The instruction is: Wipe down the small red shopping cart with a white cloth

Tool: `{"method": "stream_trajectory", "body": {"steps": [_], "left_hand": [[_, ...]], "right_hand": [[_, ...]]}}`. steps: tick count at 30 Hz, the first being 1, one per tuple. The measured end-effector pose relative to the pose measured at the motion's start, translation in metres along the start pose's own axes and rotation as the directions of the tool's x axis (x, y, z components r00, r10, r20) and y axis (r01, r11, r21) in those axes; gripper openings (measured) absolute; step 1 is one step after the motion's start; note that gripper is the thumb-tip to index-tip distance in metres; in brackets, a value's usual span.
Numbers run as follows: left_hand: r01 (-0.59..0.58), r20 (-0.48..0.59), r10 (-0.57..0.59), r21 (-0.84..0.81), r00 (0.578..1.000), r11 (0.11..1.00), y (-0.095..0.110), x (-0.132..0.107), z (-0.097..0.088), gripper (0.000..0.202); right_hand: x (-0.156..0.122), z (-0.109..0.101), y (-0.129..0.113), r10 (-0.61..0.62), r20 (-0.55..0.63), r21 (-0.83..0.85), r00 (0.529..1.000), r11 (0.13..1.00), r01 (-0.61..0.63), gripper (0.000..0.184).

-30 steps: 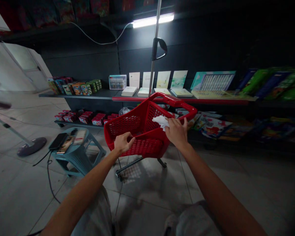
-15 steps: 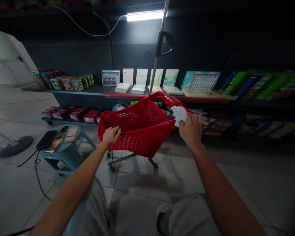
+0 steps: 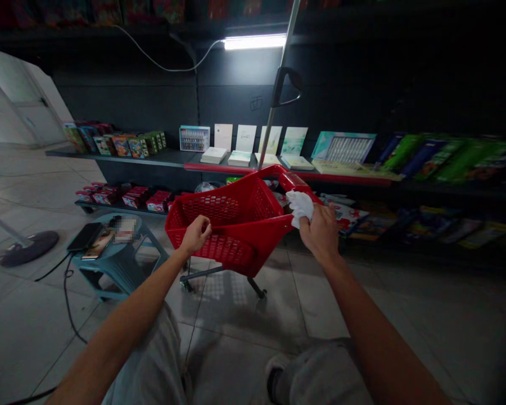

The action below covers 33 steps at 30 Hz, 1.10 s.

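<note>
A small red plastic shopping cart [image 3: 231, 219] stands on the tiled floor in front of me, with a metal pole and black grip rising behind it. My left hand [image 3: 196, 233] grips the cart's near rim. My right hand [image 3: 320, 232] holds a crumpled white cloth [image 3: 300, 205] pressed against the cart's right rim, close to the red handle [image 3: 293, 181].
Dark shelves [image 3: 160, 159] behind the cart carry boxed toys, notebooks and colourful packs. A teal plastic stool [image 3: 118, 256] with phones on it stands at the left, a cable trailing from it. A fan base [image 3: 27, 247] sits further left. My knees show at the bottom.
My right hand with the cloth has slid along the cart's right rim toward the handle end. The view has shifted slightly; my left hand stays on the near rim.
</note>
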<state>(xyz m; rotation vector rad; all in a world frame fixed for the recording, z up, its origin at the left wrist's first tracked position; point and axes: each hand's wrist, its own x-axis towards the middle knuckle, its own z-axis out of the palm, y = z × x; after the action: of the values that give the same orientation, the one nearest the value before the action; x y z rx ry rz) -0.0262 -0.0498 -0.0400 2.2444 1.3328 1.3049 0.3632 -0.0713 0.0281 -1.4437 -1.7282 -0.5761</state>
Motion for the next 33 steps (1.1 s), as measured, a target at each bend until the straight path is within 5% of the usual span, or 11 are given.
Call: {"method": "stream_trajectory", "body": {"steps": [13,17,20,23,26,29,33], "left_hand": [[-0.136,0.100,0.155,-0.173,0.983,0.975,0.051,0.004,0.027,0.007],[-0.065,0.119,0.081,-0.129,0.990,0.990,0.058,0.001,0.026,0.006],[0.033,0.124,0.000,-0.263,0.992,0.964,0.072,0.004,0.019,0.007],[0.158,0.166,-0.072,-0.599,0.984,0.785,0.108,0.006,0.008,0.019],[0.295,0.267,-0.126,-0.869,0.955,0.396,0.161,-0.001,-0.008,0.029],[0.411,0.410,-0.031,-0.908,0.911,0.078,0.210,-0.017,-0.023,0.039],[0.435,0.421,0.135,-0.894,0.897,-0.104,0.242,-0.035,-0.033,0.047]], "right_hand": [[-0.008,-0.021,-0.011,-0.228,-0.046,0.181,0.973,0.956,0.232,0.024],[-0.007,-0.023,-0.014,-0.257,-0.052,0.248,0.965,0.933,0.262,0.022],[-0.005,-0.026,-0.015,-0.273,-0.036,0.292,0.961,0.917,0.271,0.017],[-0.002,-0.027,-0.015,-0.277,-0.028,0.309,0.961,0.911,0.271,0.014],[-0.002,-0.027,-0.015,-0.272,-0.018,0.315,0.962,0.912,0.264,0.014],[-0.003,-0.026,-0.015,-0.250,-0.013,0.323,0.968,0.915,0.241,0.015],[-0.004,-0.025,-0.015,-0.238,-0.022,0.324,0.971,0.917,0.232,0.018]]}}
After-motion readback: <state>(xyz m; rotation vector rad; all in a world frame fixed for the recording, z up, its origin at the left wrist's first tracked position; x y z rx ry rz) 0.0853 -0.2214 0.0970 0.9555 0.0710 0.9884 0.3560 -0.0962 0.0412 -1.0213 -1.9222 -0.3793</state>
